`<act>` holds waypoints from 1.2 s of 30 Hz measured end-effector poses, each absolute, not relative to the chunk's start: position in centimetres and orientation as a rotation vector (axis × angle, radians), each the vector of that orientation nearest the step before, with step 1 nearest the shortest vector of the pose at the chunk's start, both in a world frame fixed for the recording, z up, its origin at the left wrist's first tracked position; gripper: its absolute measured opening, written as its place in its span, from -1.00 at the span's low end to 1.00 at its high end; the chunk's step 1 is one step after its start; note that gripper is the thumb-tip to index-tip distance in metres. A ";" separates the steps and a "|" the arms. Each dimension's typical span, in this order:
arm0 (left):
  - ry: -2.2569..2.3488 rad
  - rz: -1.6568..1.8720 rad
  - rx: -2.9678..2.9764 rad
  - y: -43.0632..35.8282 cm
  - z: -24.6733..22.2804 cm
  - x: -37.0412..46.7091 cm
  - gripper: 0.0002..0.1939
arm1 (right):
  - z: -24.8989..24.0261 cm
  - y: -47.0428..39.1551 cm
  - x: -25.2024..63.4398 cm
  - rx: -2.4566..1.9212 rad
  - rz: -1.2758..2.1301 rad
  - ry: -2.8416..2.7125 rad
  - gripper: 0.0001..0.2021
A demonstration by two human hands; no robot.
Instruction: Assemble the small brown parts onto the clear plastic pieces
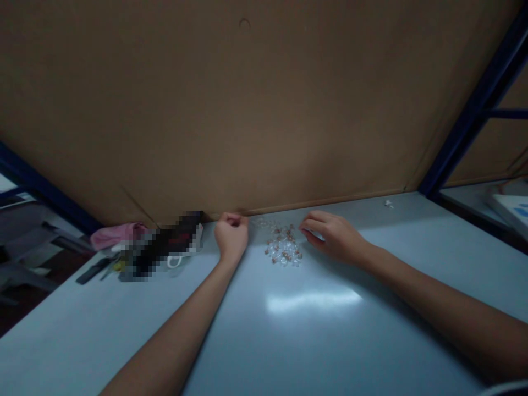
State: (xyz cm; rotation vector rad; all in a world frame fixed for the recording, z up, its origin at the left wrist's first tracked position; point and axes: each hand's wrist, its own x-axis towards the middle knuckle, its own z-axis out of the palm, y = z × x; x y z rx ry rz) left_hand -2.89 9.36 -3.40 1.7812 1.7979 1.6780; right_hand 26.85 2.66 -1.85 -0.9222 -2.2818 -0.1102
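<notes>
Toward the far edge of the counter (317,352), between left hand (231,237) and right hand (330,235): loose heap of small clear pieces (284,253) with brownish bits, spread low. Just behind, toward the brown board (264,110): fainter clear bits (266,223), form too small to tell. Central placing probably for short reach from either side; low spread likely useful for access to single pieces. At left: fingers curled in, thumb near the index finger, just beside the fainter bits. Posture consistent with a fine hold on something small, yet no object discernible; cannot tell left grip as loaded or bare. At right: fingers bent toward the near side of the heap, thumb below. Apparent reason for the bend: fingertip work on small pieces without scattering the neighbours. Right grip likewise uncertain; cannot tell any contact or load. Well apart, to the left: pink cloth (111,237) and blurred dark item (173,245), perhaps set aside so as not to hinder either arm. Far right, near the board: small white item (389,204), reason for placing not evident.
</notes>
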 end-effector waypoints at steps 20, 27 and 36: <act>0.909 1.387 2.727 4.2 -1.9 2.7 -0.85 | -2.4 2.7 26.2 -0.852 0.054 -2.167 -0.83; 1.024 1.448 2.469 3.8 -1.8 3.1 -0.90 | -2.8 2.8 26.2 -0.857 0.059 -2.134 -0.83; 0.984 1.352 2.411 3.1 -1.6 3.5 -0.89 | -2.6 2.8 25.8 -0.757 0.064 -2.088 -0.84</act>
